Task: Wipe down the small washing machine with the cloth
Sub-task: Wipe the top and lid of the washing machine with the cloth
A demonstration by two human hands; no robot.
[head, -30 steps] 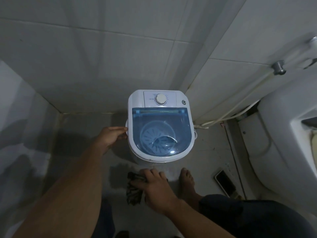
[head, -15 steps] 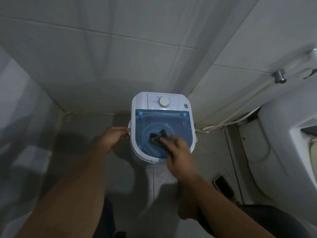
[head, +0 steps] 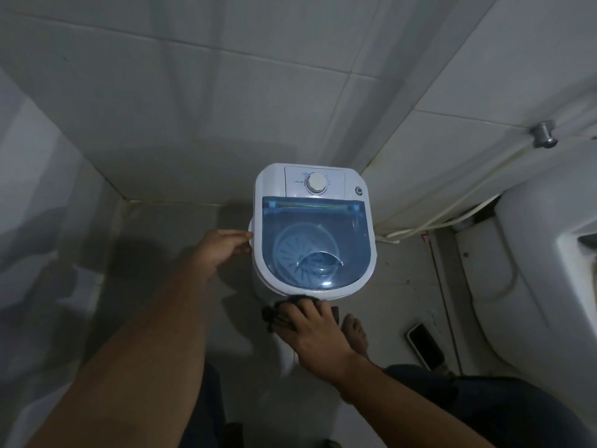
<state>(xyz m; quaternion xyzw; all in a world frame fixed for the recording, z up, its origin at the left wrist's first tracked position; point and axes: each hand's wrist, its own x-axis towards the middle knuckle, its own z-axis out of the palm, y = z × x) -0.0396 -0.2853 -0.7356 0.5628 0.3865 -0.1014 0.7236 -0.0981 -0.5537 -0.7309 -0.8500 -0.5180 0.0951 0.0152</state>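
Note:
A small white washing machine [head: 271, 182] with a clear blue lid [head: 315, 240] and a round dial stands on the tiled floor in the wall corner. My left hand [head: 223, 248] rests against its left side at the handle, fingers curled on it. My right hand [head: 310, 331] presses a dark cloth [head: 274, 313] against the machine's front, just under the lid's rim. Most of the cloth is hidden under my fingers.
A phone [head: 424, 345] lies on the floor to the right, near my bare foot [head: 355, 331]. A white toilet [head: 533, 286] fills the right side. A hose [head: 452, 218] runs along the wall to a metal valve [head: 544, 134].
My right hand with the cloth has come off the blue lid and moved down to the machine's front. My left hand has stayed on the left side.

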